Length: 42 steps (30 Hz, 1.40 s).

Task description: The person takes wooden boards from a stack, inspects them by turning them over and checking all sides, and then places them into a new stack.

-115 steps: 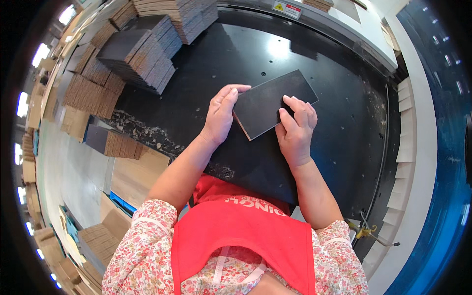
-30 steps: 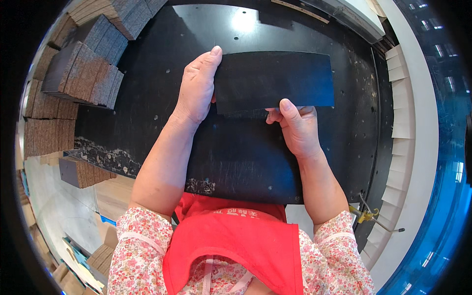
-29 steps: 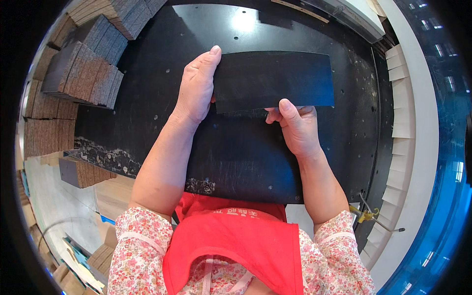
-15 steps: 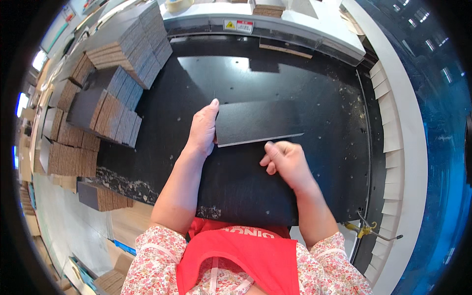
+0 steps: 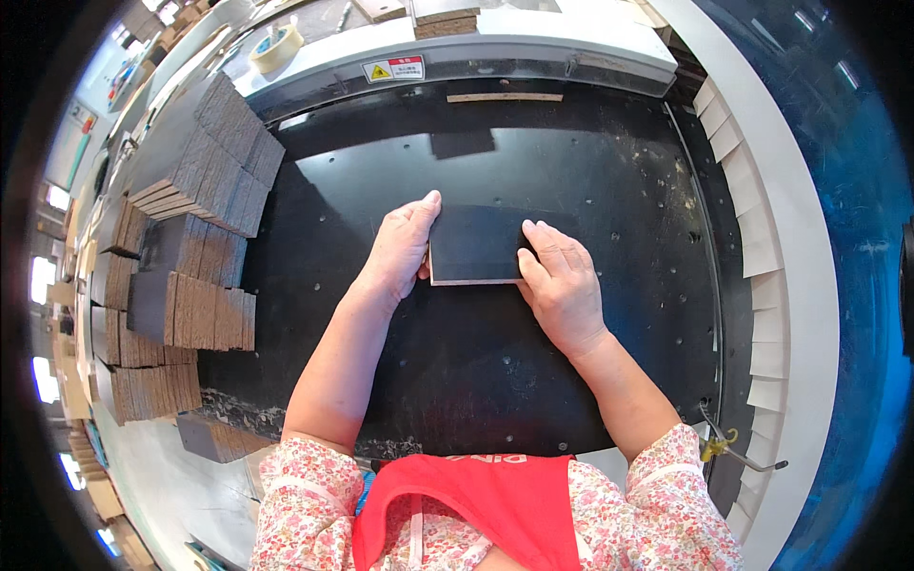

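Note:
A dark-faced rectangular board (image 5: 476,243) with a thin pale front edge is held over the black work surface, roughly level. My left hand (image 5: 402,243) grips its left end, thumb along the near-vertical side and the other fingers mostly hidden. At the opposite end my right hand (image 5: 564,285) is closed on the board, with the fingers at its right edge and the thumb by the front corner. Whether the board touches the surface beneath, I cannot tell.
Stacks of cut particleboard pieces (image 5: 211,309) line the left side of the black table (image 5: 457,381). A white ledge (image 5: 571,33) at the back carries a tape roll (image 5: 276,48) and more boards. White flaps (image 5: 764,314) border the right side, near a yellow-tied metal rod (image 5: 721,444).
My right hand has moved up from below the board's front edge and taken hold of its right end. The board has levelled out. The whole view has shifted slightly.

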Each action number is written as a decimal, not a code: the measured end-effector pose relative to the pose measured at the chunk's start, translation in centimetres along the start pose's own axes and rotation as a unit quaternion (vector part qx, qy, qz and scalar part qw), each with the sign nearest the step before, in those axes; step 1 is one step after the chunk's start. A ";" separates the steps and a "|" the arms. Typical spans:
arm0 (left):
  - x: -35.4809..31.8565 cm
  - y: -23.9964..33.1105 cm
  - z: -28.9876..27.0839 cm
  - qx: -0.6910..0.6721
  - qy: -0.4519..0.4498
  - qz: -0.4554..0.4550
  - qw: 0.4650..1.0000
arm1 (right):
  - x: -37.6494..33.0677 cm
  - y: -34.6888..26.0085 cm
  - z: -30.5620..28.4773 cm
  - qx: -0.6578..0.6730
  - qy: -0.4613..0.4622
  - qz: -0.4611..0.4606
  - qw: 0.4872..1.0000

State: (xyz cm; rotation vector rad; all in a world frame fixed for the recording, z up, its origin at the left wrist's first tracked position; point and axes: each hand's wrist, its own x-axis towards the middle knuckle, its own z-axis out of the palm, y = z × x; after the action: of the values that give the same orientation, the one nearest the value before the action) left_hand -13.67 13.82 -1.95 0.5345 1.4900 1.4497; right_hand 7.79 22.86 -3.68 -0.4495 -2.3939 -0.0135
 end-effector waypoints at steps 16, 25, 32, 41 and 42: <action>5.2 3.3 2.6 0.231 0.033 0.223 0.946 | 1.2 2.9 -3.2 0.115 0.105 0.242 0.958; 17.6 1.8 2.3 0.651 0.119 0.379 0.647 | -0.8 5.4 -1.2 0.607 0.142 0.530 0.575; 15.9 1.7 1.5 0.680 0.125 0.383 0.612 | -0.8 5.7 -1.6 0.575 0.076 0.554 0.597; 1.8 -0.4 -3.5 0.684 0.152 0.372 0.609 | -1.9 5.4 -3.6 0.107 -0.098 0.336 0.931; 0.2 -0.7 -4.1 0.686 0.158 0.369 0.607 | -1.8 4.5 -3.7 0.054 -0.059 0.247 0.966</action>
State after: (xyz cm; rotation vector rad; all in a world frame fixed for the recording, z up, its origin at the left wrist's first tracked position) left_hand -17.02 11.74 -3.34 2.1000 2.7419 0.5400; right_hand 12.83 26.05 -2.54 -1.0044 -2.3164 0.3737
